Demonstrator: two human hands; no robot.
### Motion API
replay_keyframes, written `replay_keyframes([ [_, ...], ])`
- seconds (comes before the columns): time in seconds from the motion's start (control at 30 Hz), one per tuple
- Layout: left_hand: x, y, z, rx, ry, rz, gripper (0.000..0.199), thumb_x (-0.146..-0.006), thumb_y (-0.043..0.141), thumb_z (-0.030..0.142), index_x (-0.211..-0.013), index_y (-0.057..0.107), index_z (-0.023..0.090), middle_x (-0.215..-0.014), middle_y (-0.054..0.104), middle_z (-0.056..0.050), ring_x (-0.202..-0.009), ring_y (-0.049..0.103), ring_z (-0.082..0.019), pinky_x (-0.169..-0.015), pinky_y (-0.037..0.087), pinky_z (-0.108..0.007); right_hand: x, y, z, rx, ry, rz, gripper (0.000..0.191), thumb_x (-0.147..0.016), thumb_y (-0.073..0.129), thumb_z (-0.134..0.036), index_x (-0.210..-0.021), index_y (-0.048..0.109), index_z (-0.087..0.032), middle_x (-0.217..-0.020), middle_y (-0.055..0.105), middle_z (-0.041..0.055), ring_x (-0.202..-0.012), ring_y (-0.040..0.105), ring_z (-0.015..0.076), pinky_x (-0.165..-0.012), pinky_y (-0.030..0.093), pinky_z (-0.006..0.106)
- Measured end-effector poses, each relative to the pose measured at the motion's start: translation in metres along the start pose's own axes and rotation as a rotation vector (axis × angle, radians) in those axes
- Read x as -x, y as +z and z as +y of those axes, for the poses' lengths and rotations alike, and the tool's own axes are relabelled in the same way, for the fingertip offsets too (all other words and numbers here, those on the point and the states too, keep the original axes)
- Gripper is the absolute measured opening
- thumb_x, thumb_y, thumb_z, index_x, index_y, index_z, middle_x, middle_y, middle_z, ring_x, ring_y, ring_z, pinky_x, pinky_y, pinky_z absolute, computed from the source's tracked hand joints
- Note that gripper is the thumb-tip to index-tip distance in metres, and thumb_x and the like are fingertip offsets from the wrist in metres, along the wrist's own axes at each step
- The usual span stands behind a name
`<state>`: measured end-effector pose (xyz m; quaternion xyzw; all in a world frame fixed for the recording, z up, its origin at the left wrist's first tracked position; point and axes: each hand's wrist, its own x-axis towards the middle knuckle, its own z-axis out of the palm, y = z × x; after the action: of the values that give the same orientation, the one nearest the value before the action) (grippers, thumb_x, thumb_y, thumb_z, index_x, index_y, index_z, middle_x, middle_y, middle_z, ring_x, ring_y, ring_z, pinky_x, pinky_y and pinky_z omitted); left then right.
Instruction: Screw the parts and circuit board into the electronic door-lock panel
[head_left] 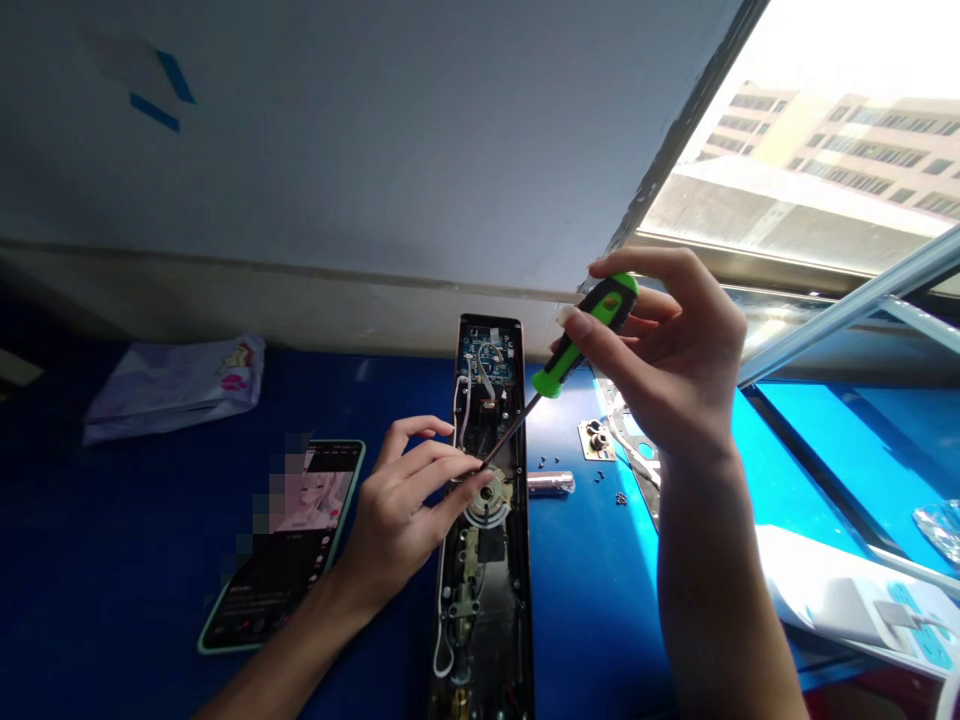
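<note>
A long black housing (487,560) lies open on the blue table, with a blue circuit board (491,355) at its far end and a round metal part (487,500) near its middle. My right hand (660,350) grips the handle of a green and black screwdriver (577,345) above the housing, its shaft slanting down to the left. The shaft's tip meets the fingertips of my left hand (412,490), just beyond the round part. That hand's thumb and index finger are close around the tip; anything tiny between them is hidden.
A phone (300,560) lies left of my left hand, and a pale packet (180,385) is farther back. Right of the housing are a shiny tube (551,484), several small screws (621,499) and a small board (596,440). A white device (847,600) and a window stand at right.
</note>
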<state>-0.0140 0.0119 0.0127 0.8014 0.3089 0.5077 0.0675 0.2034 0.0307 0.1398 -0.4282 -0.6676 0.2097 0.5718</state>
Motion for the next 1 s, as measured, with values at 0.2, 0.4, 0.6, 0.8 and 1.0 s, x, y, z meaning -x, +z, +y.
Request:
replay_keyframes([
  [0.2,0.002,0.001,0.0,0.016,-0.079,0.033,0.012,-0.089,0.08,0.014,-0.096,0.075,0.023,-0.086,0.077,0.001,-0.097,0.067,-0.019,-0.087,0.058,-0.035,-0.001,-0.002,0.007,0.014,-0.035,0.037,0.03,-0.083,0.081,-0.032,-0.107,0.064,-0.03,-0.085,0.07,-0.0033,-0.074,0.072,0.0182,-0.071,0.068,0.039],
  [0.4,0.007,0.004,0.001,0.03,-0.194,0.041,0.009,-0.09,0.08,0.02,-0.098,0.078,0.023,-0.104,0.073,-0.002,-0.098,0.07,-0.016,-0.082,0.06,-0.028,0.0,-0.003,0.002,-0.024,-0.002,-0.015,0.032,-0.083,0.083,-0.033,-0.107,0.062,-0.03,-0.085,0.07,-0.0016,-0.075,0.073,0.0212,-0.074,0.069,0.044],
  [0.6,0.007,0.003,0.002,-0.035,-0.095,0.006,0.022,-0.09,0.08,0.017,-0.11,0.076,0.022,-0.106,0.074,-0.003,-0.105,0.071,-0.019,-0.088,0.062,-0.032,0.002,0.0,-0.003,0.049,-0.011,-0.083,0.028,-0.087,0.079,-0.036,-0.109,0.062,-0.033,-0.089,0.069,0.0011,-0.086,0.073,0.0261,-0.08,0.069,0.047],
  [0.8,0.003,0.002,0.005,-0.03,-0.062,-0.019,0.023,-0.094,0.073,0.013,-0.115,0.075,0.021,-0.112,0.076,-0.005,-0.108,0.073,-0.02,-0.091,0.064,-0.033,0.001,-0.001,-0.003,0.003,-0.006,-0.051,0.024,-0.088,0.078,-0.03,-0.106,0.063,-0.032,-0.087,0.07,0.0006,-0.079,0.074,0.0244,-0.077,0.069,0.047],
  [1.0,0.005,0.001,0.003,-0.011,-0.087,0.0,0.022,-0.091,0.077,0.013,-0.112,0.076,0.02,-0.105,0.076,-0.004,-0.104,0.073,-0.019,-0.085,0.064,-0.028,0.002,-0.001,0.0,-0.041,-0.059,-0.023,0.036,-0.078,0.088,-0.023,-0.106,0.065,-0.031,-0.086,0.073,-0.002,-0.078,0.074,0.0223,-0.074,0.07,0.044],
])
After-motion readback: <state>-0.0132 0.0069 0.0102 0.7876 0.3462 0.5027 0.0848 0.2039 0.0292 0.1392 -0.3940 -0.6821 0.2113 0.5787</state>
